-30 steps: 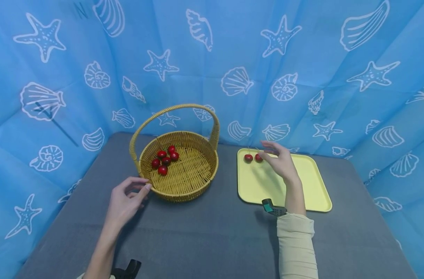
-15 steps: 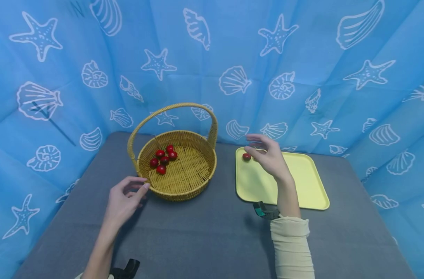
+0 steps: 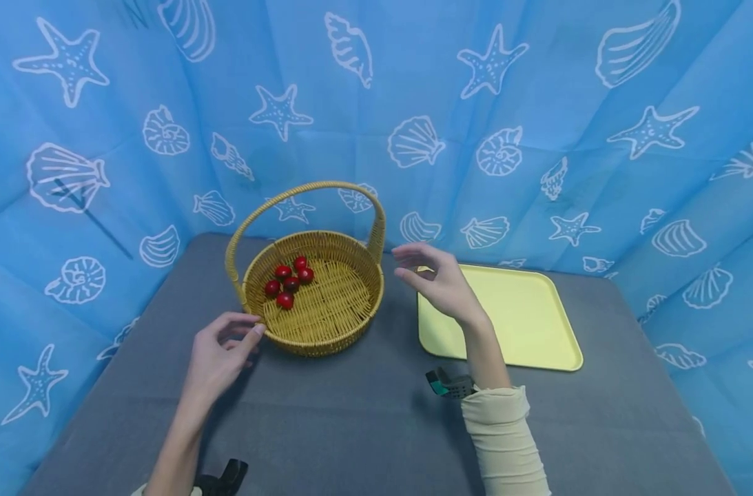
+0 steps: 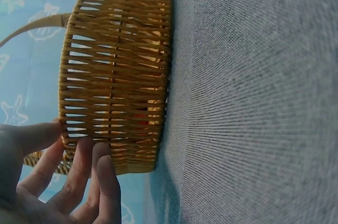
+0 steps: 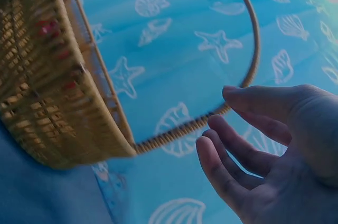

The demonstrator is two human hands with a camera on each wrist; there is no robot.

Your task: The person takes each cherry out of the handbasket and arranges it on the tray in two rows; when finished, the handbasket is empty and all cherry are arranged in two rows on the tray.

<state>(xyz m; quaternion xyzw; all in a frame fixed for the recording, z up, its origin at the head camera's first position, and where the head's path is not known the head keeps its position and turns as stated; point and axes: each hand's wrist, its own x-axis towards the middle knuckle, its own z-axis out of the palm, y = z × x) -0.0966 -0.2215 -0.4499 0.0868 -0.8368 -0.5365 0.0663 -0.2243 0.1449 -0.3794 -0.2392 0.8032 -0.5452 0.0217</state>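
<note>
On the left stands a round wicker basket [image 3: 326,344] with a tall hoop handle [image 3: 308,187]. Several red cherries [image 3: 291,284] lie inside it, toward its left side. My left hand [image 3: 218,358] pinches the basket's near-left rim between thumb and fingers, as the left wrist view also shows. My right hand [image 3: 438,282] is above the left edge of a yellow tray [image 3: 531,324], its fingers loosely bent. In the right wrist view, the thumb and fingertips are apart with nothing between them, and the basket handle appears behind them. The tray's far-left corner area is mostly hidden by this hand.
A grey cloth [image 3: 351,427] covers the table. Blue curtains [image 3: 364,124] with white shells and starfish hang close behind the table and at both sides. A strip of grey cloth separates the basket from the tray.
My right hand has moved left from over the tray toward the basket. Two cherries seen earlier on the tray are now out of sight behind it. The left hand stays at the rim.
</note>
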